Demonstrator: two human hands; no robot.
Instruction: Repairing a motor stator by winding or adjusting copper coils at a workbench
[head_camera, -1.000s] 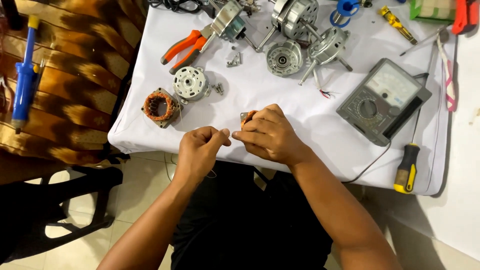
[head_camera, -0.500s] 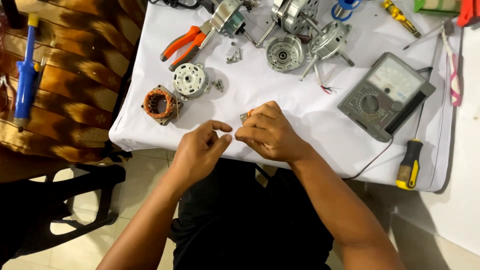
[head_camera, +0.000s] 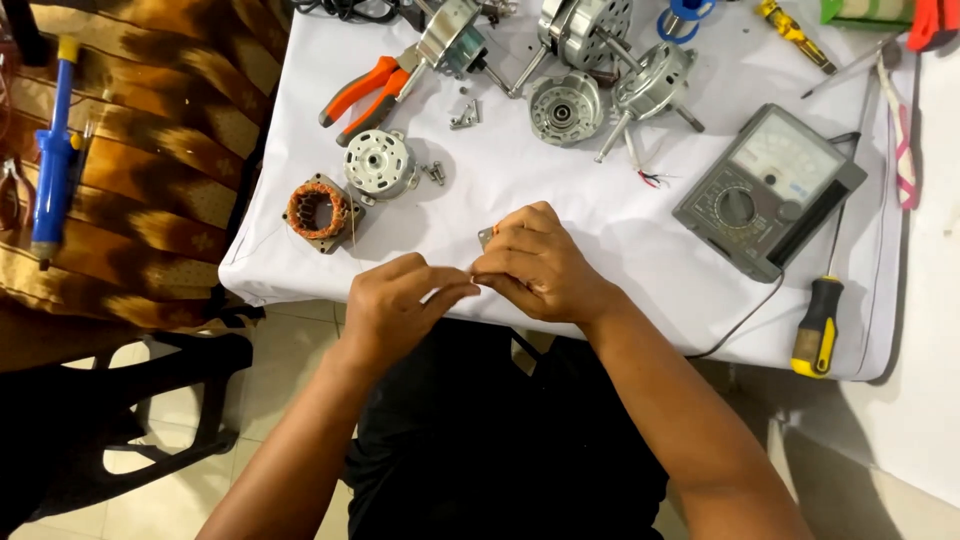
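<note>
My right hand (head_camera: 535, 262) is closed around a small metal part (head_camera: 486, 237), of which only a grey corner shows at the fingertips. My left hand (head_camera: 400, 305) pinches at the same spot, thumb and forefinger touching the right hand's fingertips; what it pinches is too small to tell. Both hands hover over the near edge of the white-covered table (head_camera: 620, 240). A copper-wound stator (head_camera: 320, 211) and a round silver motor cover (head_camera: 379, 163) lie just beyond the left hand.
Orange-handled pliers (head_camera: 365, 95), several silver motor housings (head_camera: 565, 105), loose screws (head_camera: 463, 115), an analogue multimeter (head_camera: 765, 190) and a yellow-black screwdriver (head_camera: 818, 325) lie on the table. A blue-handled tool (head_camera: 52, 150) rests on patterned cloth at left. A dark chair (head_camera: 150, 400) stands lower left.
Both hands stay together at the table's near edge. The left hand's fingers have closed into a tighter pinch against the right fingertips.
</note>
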